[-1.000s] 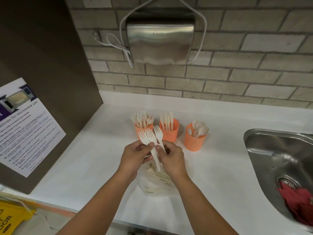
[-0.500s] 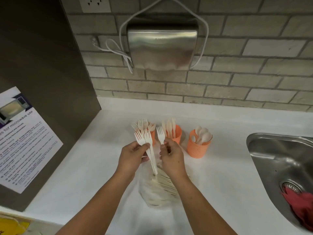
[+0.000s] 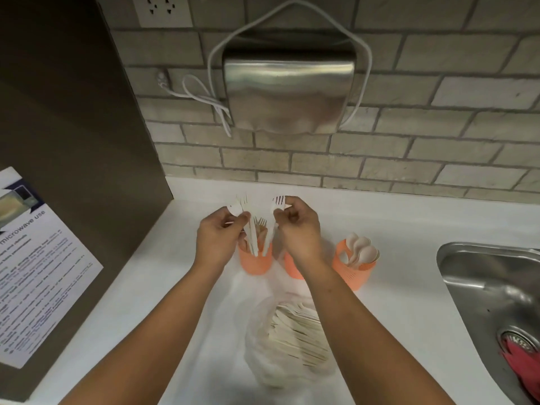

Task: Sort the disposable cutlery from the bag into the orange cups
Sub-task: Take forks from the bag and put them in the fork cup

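Two white forks (image 3: 250,229) are being pinched between thumb and fingers of the left hand (image 3: 217,239), tines up, handles reaching down into the left orange cup (image 3: 255,261). One more fork (image 3: 273,222) is being gripped by the closed fingers of the right hand (image 3: 298,229), its handle also entering that cup. A middle cup (image 3: 292,268) is sitting partly hidden behind the right wrist; the right cup (image 3: 352,268) is holding spoons (image 3: 362,252). Nearer the person, the clear bag (image 3: 287,340) of remaining cutlery is lying on the white counter (image 3: 409,287), beside the steel sink (image 3: 493,287).
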The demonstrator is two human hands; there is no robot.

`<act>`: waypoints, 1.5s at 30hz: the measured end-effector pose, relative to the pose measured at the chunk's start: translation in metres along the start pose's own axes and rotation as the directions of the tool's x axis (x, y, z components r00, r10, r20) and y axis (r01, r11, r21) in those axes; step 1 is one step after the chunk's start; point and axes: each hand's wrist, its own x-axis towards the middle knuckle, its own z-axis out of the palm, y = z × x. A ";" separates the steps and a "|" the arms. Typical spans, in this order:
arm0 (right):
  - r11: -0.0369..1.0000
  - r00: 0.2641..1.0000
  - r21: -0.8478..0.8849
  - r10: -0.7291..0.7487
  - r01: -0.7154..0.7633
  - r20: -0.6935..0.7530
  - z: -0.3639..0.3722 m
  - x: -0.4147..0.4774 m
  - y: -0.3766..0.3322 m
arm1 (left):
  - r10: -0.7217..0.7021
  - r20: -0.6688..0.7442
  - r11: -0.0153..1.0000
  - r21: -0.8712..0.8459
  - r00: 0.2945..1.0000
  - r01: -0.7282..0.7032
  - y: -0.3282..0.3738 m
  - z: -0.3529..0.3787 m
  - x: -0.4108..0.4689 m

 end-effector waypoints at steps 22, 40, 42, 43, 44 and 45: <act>0.664 0.931 -0.667 -0.132 0.338 0.340 0.018 0.030 0.043 | 0.287 0.121 0.852 0.422 0.950 -0.311 -0.048 0.013 0.023; 0.578 0.920 -0.717 -0.200 0.389 0.338 0.000 0.018 0.050 | 0.466 0.131 0.702 0.546 0.875 -0.456 -0.069 0.015 0.024; 0.592 0.926 -0.712 -0.222 0.378 0.307 -0.003 0.017 0.049 | 0.453 0.147 0.696 0.558 0.879 -0.452 -0.072 0.015 0.025; 0.602 0.927 -0.705 -0.238 0.376 0.291 -0.005 0.016 0.049 | 0.441 0.155 0.697 0.561 0.884 -0.446 -0.072 0.014 0.026; 0.615 0.928 -0.695 -0.253 0.373 0.274 -0.006 0.016 0.049 | 0.432 0.160 0.700 0.561 0.888 -0.442 -0.073 0.013 0.027; 0.630 0.929 -0.683 -0.265 0.371 0.260 -0.008 0.015 0.049 | 0.422 0.162 0.704 0.561 0.892 -0.435 -0.073 0.013 0.027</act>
